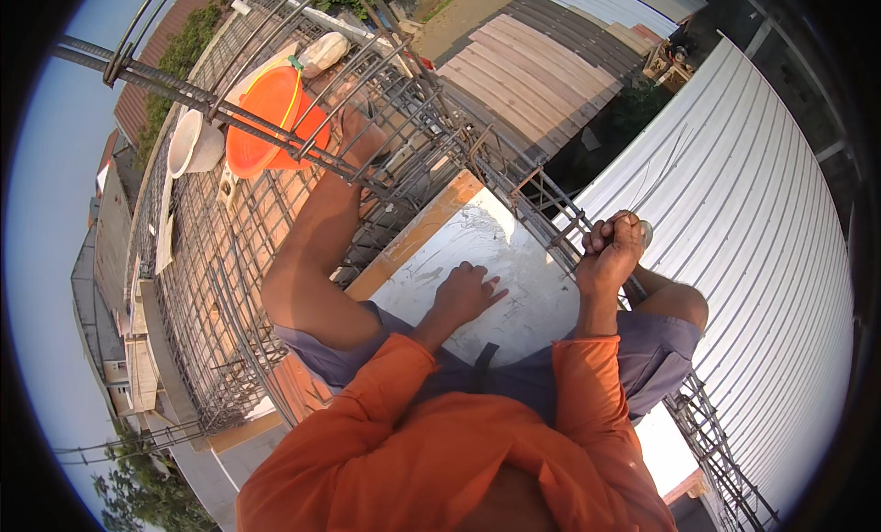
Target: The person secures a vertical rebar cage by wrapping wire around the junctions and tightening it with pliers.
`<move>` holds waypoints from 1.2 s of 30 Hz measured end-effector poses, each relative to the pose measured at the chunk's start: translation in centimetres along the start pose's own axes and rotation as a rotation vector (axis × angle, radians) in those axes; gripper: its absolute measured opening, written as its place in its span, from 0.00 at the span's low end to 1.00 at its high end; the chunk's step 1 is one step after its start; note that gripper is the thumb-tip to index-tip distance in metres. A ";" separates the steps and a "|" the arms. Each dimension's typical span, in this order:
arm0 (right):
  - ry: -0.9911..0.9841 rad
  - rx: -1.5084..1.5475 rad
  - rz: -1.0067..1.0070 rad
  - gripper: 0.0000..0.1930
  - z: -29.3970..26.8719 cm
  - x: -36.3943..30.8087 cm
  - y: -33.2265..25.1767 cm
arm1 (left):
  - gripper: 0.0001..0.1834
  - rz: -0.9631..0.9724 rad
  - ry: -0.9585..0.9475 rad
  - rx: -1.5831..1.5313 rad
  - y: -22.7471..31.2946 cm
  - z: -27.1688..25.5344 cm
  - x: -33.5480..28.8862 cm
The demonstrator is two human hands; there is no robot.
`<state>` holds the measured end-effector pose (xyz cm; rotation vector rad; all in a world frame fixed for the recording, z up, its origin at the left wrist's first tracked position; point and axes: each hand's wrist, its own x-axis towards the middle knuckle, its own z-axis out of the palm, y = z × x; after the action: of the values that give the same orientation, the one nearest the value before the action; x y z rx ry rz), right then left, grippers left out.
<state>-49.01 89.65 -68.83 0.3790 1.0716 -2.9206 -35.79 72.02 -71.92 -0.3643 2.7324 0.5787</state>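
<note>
My left hand (466, 298) hovers over or rests on a pale, scuffed board (541, 298) between my legs, its thumb and a finger apart. Thin dark bits of tie wire (459, 227) lie scattered on that board. On the right, my right hand (613, 247) is closed in a fist beside the rebar cage (541, 188). Fine strands of wire (663, 169) stick up out of this fist, over the white roof. A rounded greyish end (648, 234) shows at the fist's outer side; the rest of it is hidden by my fingers.
A rebar grid (248, 284) spreads out on the left. On it stand an orange bucket (243, 142), a whitish bowl (197, 145) and a pale sack (325, 53). Long bars (184, 93) cross above at upper left. A white corrugated roof (734, 247) lies below, right.
</note>
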 end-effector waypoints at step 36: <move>0.136 0.536 0.298 0.07 0.9 2.5 -1.3 | 0.13 0.466 0.276 -0.232 10.9 -4.6 4.5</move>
<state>-51.73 90.26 -67.91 0.6809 0.1852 -2.8849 -44.46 78.93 -65.79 0.1661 3.0370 1.0400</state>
